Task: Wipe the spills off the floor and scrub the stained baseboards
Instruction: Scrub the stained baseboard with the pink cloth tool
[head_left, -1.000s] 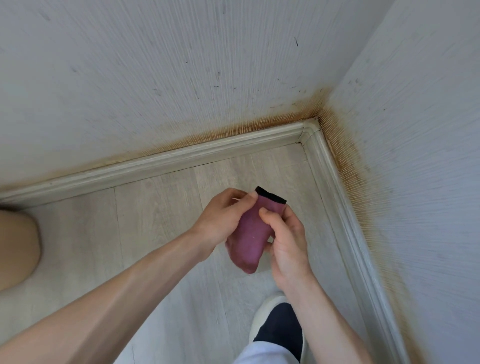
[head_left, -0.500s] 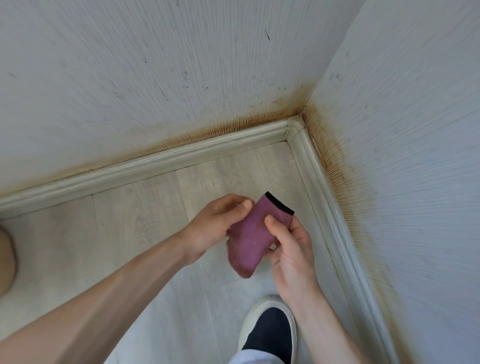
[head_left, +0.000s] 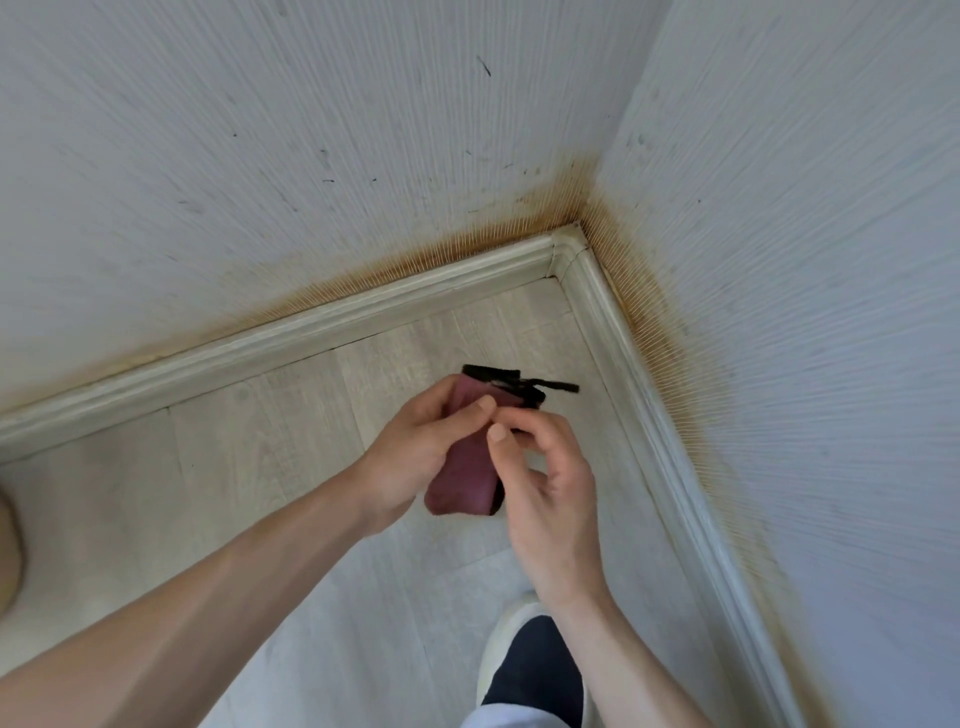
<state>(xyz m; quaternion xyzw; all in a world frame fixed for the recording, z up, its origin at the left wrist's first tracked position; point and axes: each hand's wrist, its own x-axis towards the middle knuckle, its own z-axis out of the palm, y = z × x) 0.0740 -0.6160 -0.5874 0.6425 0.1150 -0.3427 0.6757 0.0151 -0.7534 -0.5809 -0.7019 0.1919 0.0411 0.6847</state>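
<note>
Baseboards (head_left: 322, 332) meeting in the corner, rust-brown staining running along the wall (head_left: 260, 156) just above. Left hand (head_left: 421, 457) gripping a purple cloth (head_left: 465, 483) over the floor (head_left: 208, 467), right hand (head_left: 550, 499) pinching its black-trimmed upper edge, near the corner.

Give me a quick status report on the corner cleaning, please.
Left hand grips purple cloth; right hand pinches its black-trimmed top edge. Baseboards untouched, orange staining along the wall above. Nothing in the way.
</note>
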